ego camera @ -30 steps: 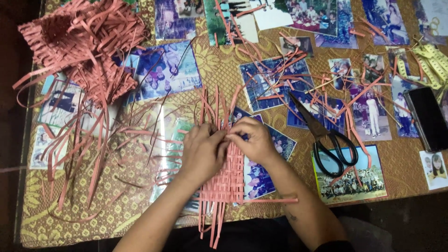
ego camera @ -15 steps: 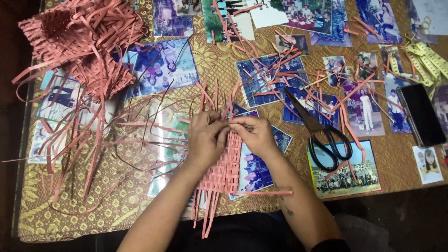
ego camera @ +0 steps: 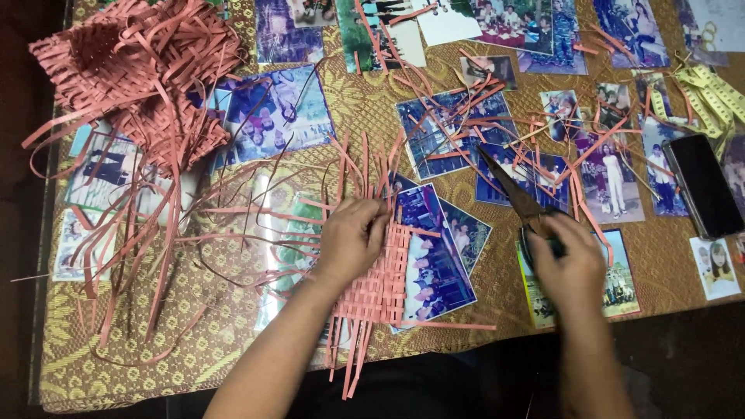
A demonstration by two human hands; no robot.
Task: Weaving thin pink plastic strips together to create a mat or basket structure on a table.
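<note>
Worktop [ego camera: 233,357]: covered by a gold patterned cloth, strewn with photographs and pink strips.
Woven pink basket [ego camera: 132,74]: set far up and left of the woven mat, loose strips trailing from it.
Woven mat [ego camera: 380,283]: small pink strip panel at the near middle edge, pressed flat under the left hand [ego camera: 353,240], fingers spread, nothing gripped.
Scissors [ego camera: 524,206]: laid just right of the mat, blades pointed away; handles are clasped by the right hand [ego camera: 570,264].
Dark phone [ego camera: 702,186]: far right of the mat.
</note>
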